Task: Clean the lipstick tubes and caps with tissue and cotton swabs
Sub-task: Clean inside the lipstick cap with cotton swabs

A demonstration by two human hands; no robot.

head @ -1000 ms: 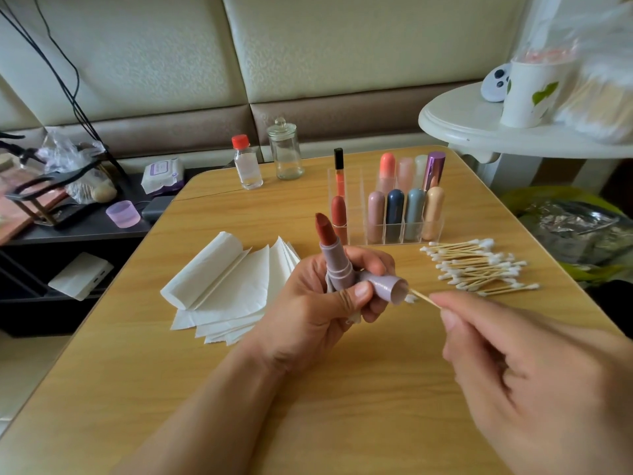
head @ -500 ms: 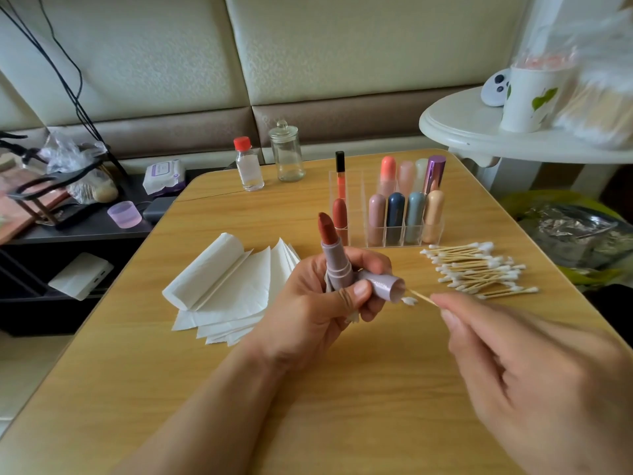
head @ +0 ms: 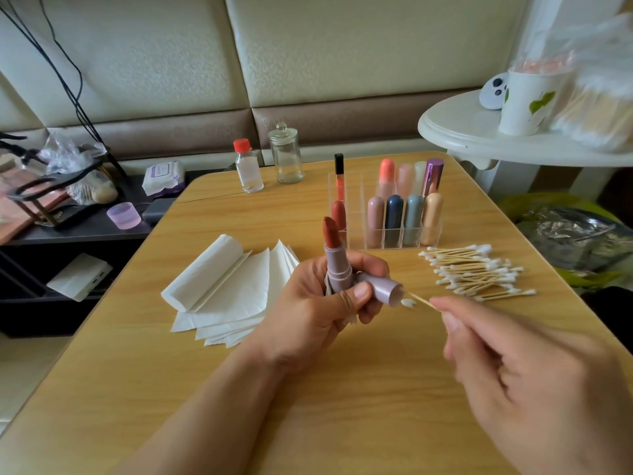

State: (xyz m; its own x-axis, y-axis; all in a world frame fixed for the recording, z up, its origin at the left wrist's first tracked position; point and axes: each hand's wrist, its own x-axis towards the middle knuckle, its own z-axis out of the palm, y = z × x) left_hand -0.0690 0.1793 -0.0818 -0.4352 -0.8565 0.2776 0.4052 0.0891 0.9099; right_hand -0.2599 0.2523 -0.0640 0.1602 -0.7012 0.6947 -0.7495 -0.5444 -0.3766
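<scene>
Head view only, looking down at a wooden table [head: 342,423]. Left hand [head: 308,310] is clenched around two things at once: an uncapped lipstick tube [head: 337,272], mauve, standing upright with its brick-red bullet wound out, and that tube's cap [head: 385,289], pinned sideways under the thumb with its open mouth facing right. Right hand [head: 534,371] pinches the wooden stick of a cotton swab [head: 416,301] between thumb and fingertips; the swab's white tip sits just at the cap's mouth, outside it, touching or nearly so. The tip looks white, with no clear smear on it.

Judging progress: the step in hand seems to be swabbing the inside of this cap, and it appears barely begun or between strokes. A scrap of tissue seems to poke out under the left fingers, though it is too small to be sure.

Beyond the hands, a clear organizer [head: 394,234] holds the remaining lipsticks, all capped apart from one brick-red bullet showing at its left end, so most of the work likely lies ahead; whether any were cleaned already cannot be told. Folded tissues [head: 233,289] lie fanned to the left of the hands, and a pile of fresh swabs [head: 476,272] lies to the right, near the organizer. No used swabs or soiled tissue are visible.
</scene>
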